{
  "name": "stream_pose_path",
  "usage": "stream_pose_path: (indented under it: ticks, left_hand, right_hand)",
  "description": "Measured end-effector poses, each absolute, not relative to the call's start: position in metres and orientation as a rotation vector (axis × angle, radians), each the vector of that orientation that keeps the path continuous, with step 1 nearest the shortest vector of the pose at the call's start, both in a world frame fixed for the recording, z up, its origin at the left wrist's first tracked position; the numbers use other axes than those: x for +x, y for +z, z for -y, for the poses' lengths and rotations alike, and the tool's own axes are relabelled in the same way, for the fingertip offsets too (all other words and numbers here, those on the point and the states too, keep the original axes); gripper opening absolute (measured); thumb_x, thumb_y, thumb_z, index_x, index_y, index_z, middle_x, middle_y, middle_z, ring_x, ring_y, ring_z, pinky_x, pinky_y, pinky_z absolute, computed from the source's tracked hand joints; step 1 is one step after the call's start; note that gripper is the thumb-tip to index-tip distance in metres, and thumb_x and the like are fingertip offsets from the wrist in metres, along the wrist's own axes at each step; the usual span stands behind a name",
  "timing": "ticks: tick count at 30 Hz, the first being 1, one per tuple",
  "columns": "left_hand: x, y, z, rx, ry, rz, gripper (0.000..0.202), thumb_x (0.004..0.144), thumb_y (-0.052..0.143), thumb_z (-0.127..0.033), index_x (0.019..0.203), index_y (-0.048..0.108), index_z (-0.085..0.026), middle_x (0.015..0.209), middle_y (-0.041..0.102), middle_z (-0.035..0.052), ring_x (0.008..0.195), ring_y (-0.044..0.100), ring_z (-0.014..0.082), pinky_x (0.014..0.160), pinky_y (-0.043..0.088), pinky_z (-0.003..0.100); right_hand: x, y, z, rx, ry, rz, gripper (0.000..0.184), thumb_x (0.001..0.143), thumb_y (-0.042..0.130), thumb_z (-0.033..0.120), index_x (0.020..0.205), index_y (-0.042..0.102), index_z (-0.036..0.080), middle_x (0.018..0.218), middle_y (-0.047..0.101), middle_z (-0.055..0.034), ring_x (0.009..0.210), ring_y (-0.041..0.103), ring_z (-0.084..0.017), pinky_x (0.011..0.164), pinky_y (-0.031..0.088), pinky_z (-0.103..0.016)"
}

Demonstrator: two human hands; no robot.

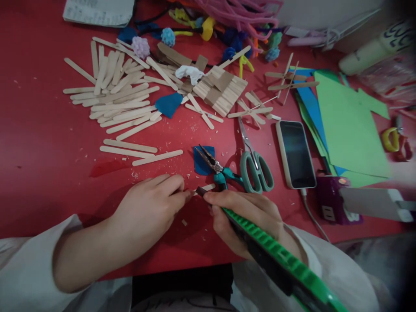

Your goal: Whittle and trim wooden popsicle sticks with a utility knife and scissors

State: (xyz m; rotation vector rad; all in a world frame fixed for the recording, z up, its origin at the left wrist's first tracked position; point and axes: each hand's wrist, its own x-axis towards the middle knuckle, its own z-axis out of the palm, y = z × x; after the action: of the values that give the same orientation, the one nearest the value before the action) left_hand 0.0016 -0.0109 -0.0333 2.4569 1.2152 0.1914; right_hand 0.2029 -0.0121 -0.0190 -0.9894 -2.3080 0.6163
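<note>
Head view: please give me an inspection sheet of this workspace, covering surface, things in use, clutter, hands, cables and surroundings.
Surface: red table, littered with small pale shavings.
Things in use: green cutter, its dark front end at a wooden stick; blade contact can't be made out.
Clutter: craft stick pile; pliers partly over a blue scrap; scissors; green sheets at right.
Hands: left hand holds the stick in its fingers; right hand grips the cutter.
Cables: white cable at the phone's near end.
Surroundings: cream bottle upper right; other people, nothing seen.
</note>
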Motion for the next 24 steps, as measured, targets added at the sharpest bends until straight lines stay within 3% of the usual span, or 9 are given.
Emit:
stream_pose_path:
  ticks: [6,11,24]
  left_hand:
    - [0.0023,-0.0326,0.0114,2.462,0.159,-1.247,0.037,0.077,0.037,-0.003,0.091,0.067,-0.02,0.083,0.062,0.0025,0.073,0.059,0.015,0.065,0.049,0.025]
    - [0.0025,-0.035,0.013,2.474,0.258,-1.239,0.033,0.082,0.038,-0.007,0.09,0.067,-0.018,0.077,0.059,0.003,0.064,0.055,0.0144,0.056,0.045,0.024]
    - [0.0035,-0.0325,0.0124,2.482,0.212,-1.232,0.033,0.083,0.036,-0.008,0.089,0.067,-0.019,0.077,0.059,0.0025,0.064,0.055,0.0146,0.057,0.044,0.025]
  right_hand:
    - [0.2006,-0.0159,0.014,-0.957,0.528,2.327,0.019,0.081,0.047,0.005,0.096,0.053,0.016,0.068,0.069,-0.0022,0.058,0.067,-0.013,0.052,0.056,-0.021]
    - [0.2045,-0.0131,0.0163,-1.014,0.577,2.247,0.02,0.082,0.049,0.007,0.096,0.056,0.019,0.074,0.072,-0.0009,0.058,0.068,-0.011,0.058,0.059,-0.019]
    - [0.2016,-0.0133,0.0148,-1.007,0.593,2.254,0.015,0.083,0.048,0.008,0.093,0.056,0.017,0.065,0.068,-0.0013,0.053,0.065,-0.01,0.056,0.056,-0.017]
